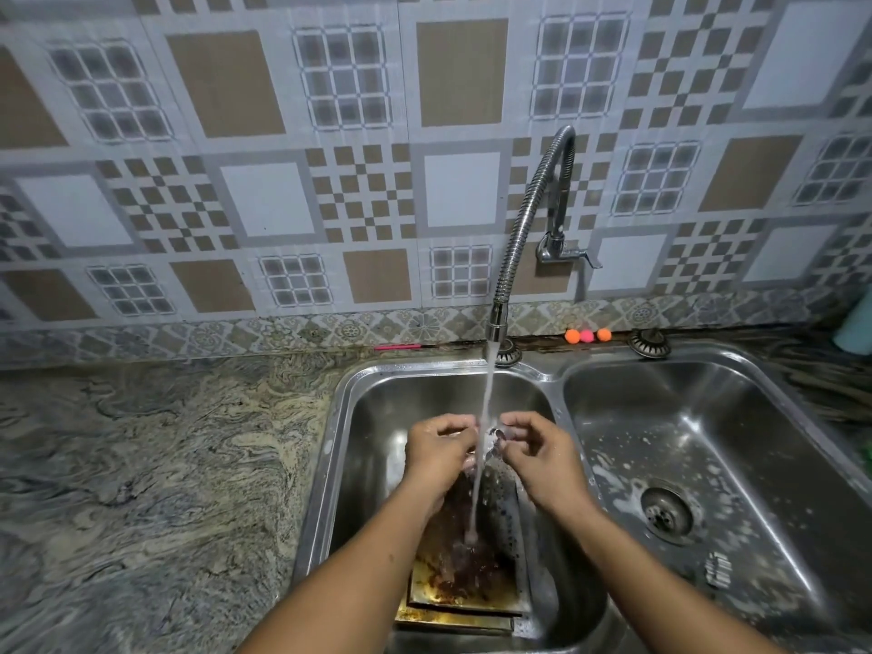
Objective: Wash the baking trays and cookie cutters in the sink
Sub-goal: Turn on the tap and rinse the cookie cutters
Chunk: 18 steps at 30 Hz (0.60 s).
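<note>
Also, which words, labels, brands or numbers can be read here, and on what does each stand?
None can be read.
The wall tiles carry only patterns; the tap, sink and baking trays show no mark.
The small metal piece held by the left hand and right hand is too blurred to tell.

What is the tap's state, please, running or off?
Running: water streams from the tap onto a small metal piece between the left hand and right hand.

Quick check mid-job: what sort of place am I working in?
Most likely a home kitchen: a double-bowl steel sink set in a marbled counter, a running wall tap, and a tiled backsplash.
</note>
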Tool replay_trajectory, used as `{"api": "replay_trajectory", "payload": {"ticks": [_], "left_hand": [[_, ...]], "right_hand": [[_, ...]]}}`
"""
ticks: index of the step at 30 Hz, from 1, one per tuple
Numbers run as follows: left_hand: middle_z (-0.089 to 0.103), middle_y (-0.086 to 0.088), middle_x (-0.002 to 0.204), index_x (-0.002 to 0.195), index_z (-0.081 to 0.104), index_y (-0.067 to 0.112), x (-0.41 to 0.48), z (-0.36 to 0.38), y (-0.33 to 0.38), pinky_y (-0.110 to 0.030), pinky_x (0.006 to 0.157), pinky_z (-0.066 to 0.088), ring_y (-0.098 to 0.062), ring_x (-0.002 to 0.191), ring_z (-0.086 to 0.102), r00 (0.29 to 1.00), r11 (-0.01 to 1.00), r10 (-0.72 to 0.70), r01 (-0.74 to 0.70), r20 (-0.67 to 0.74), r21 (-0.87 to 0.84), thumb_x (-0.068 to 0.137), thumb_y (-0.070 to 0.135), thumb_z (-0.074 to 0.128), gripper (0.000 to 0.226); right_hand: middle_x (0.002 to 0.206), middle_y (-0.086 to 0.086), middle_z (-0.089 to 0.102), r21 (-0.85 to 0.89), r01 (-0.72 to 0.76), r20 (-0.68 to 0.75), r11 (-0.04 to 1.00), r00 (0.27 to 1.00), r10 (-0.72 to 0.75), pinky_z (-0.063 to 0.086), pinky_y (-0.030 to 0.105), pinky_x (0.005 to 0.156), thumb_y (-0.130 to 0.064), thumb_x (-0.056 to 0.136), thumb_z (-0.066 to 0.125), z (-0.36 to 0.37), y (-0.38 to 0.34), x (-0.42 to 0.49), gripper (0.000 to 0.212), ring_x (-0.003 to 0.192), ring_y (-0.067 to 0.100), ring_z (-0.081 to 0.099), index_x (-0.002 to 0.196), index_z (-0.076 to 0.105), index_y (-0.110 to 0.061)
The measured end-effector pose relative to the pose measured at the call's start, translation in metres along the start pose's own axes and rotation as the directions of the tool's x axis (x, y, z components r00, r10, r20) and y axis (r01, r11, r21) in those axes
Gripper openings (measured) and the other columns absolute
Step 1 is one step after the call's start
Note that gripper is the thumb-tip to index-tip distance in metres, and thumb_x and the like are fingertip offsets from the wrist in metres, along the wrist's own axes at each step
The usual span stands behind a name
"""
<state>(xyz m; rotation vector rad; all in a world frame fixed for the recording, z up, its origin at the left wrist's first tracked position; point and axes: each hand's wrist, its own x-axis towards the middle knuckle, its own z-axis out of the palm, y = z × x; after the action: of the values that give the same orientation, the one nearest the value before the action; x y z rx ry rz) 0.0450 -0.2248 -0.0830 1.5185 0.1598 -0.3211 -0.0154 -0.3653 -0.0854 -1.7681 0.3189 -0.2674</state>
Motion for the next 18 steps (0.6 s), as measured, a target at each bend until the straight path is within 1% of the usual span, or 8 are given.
{"api": "replay_trajectory", "payload": {"ticks": [2, 4, 6, 8, 10, 12, 16, 18], "left_hand": [[0.076, 0.004, 0.073, 0.079, 0.079, 0.017, 0.004, 0.001, 0.002, -0.017, 0.056, 0.053, -0.008, 0.063, 0.069, 0.997, 0.991, 0.074, -0.074, 0.007, 0.112, 0.084, -0.004, 0.075, 0.022], [0.074, 0.012, 0.066, 0.078, 0.078, 0.019, 0.006, 0.003, 0.005, -0.013, 0.057, 0.050, 0.001, 0.058, 0.066, 0.997, 0.987, 0.078, -0.080, 0.015, 0.139, 0.083, -0.005, 0.073, 0.025], [0.072, 0.015, 0.061, 0.073, 0.076, 0.021, 0.007, 0.005, 0.008, -0.011, 0.057, 0.050, 0.003, 0.056, 0.066, 0.999, 0.987, 0.053, -0.053, 0.008, 0.151, 0.086, -0.003, 0.072, 0.027], [0.074, 0.008, 0.065, 0.073, 0.076, 0.018, 0.008, 0.007, 0.011, -0.018, 0.059, 0.056, -0.009, 0.062, 0.071, 1.000, 0.996, -0.003, 0.005, -0.022, 0.089, 0.090, 0.003, 0.071, 0.024], [0.076, -0.006, 0.068, 0.081, 0.074, 0.007, 0.006, 0.009, 0.012, -0.026, 0.058, 0.061, -0.020, 0.060, 0.072, 0.992, 0.991, -0.122, 0.122, -0.014, -0.047, 0.095, 0.008, 0.068, 0.015], [0.075, -0.014, 0.069, 0.093, 0.072, -0.003, 0.002, 0.008, 0.011, -0.032, 0.063, 0.063, -0.023, 0.058, 0.072, 0.982, 0.973, -0.189, 0.186, -0.003, -0.140, 0.098, 0.012, 0.065, 0.017], [0.071, -0.034, 0.092, 0.112, 0.062, -0.018, -0.002, 0.005, 0.006, -0.051, 0.089, 0.058, -0.037, 0.077, 0.071, 0.966, 0.915, -0.257, 0.252, 0.027, -0.317, 0.099, 0.011, 0.062, 0.032], [0.070, -0.038, 0.097, 0.112, 0.063, -0.017, -0.001, 0.005, 0.005, -0.059, 0.095, 0.054, -0.042, 0.082, 0.071, 0.965, 0.911, -0.260, 0.253, 0.025, -0.327, 0.097, 0.002, 0.062, 0.023]], "right_hand": [[0.083, 0.008, 0.073, 0.166, -0.119, -0.032, 0.979, 0.992, 0.126, 0.061, 0.042, 0.081, -0.001, 0.085, 0.073, -0.001, 0.000, 0.001, 0.021, 0.077, 0.022, 0.070, 0.098, 0.072, -0.017], [0.080, 0.015, 0.073, 0.323, -0.228, -0.023, 0.918, 0.968, 0.249, 0.058, 0.050, 0.083, 0.001, 0.087, 0.070, -0.001, -0.004, 0.002, 0.014, 0.076, 0.029, 0.068, 0.098, 0.072, -0.007], [0.079, 0.020, 0.072, 0.493, -0.327, 0.020, 0.806, 0.931, 0.365, 0.060, 0.042, 0.075, 0.002, 0.088, 0.068, -0.002, -0.013, 0.003, 0.013, 0.073, 0.030, 0.067, 0.101, 0.069, 0.003], [0.082, 0.024, 0.071, 0.582, -0.378, 0.057, 0.720, 0.902, 0.427, 0.062, 0.033, 0.067, 0.000, 0.088, 0.070, -0.003, -0.021, 0.005, 0.015, 0.067, 0.026, 0.070, 0.101, 0.067, 0.007], [0.085, 0.029, 0.071, 0.582, -0.396, 0.078, 0.710, 0.897, 0.435, 0.062, 0.030, 0.061, -0.003, 0.086, 0.073, -0.002, -0.026, 0.007, 0.018, 0.062, 0.025, 0.069, 0.099, 0.067, 0.008], [0.083, 0.029, 0.071, 0.534, -0.400, 0.071, 0.744, 0.899, 0.432, 0.061, 0.029, 0.056, -0.008, 0.083, 0.077, 0.001, -0.030, 0.010, 0.023, 0.060, 0.026, 0.068, 0.096, 0.066, 0.008], [0.079, 0.023, 0.073, 0.418, -0.395, 0.046, 0.818, 0.909, 0.415, 0.061, 0.031, 0.056, -0.009, 0.085, 0.076, 0.007, -0.037, 0.015, 0.017, 0.064, 0.028, 0.071, 0.091, 0.066, 0.003], [0.079, 0.023, 0.073, 0.337, -0.369, 0.024, 0.866, 0.923, 0.384, 0.061, 0.038, 0.060, -0.005, 0.086, 0.073, 0.007, -0.036, 0.017, 0.012, 0.065, 0.029, 0.070, 0.093, 0.066, 0.003]]}}
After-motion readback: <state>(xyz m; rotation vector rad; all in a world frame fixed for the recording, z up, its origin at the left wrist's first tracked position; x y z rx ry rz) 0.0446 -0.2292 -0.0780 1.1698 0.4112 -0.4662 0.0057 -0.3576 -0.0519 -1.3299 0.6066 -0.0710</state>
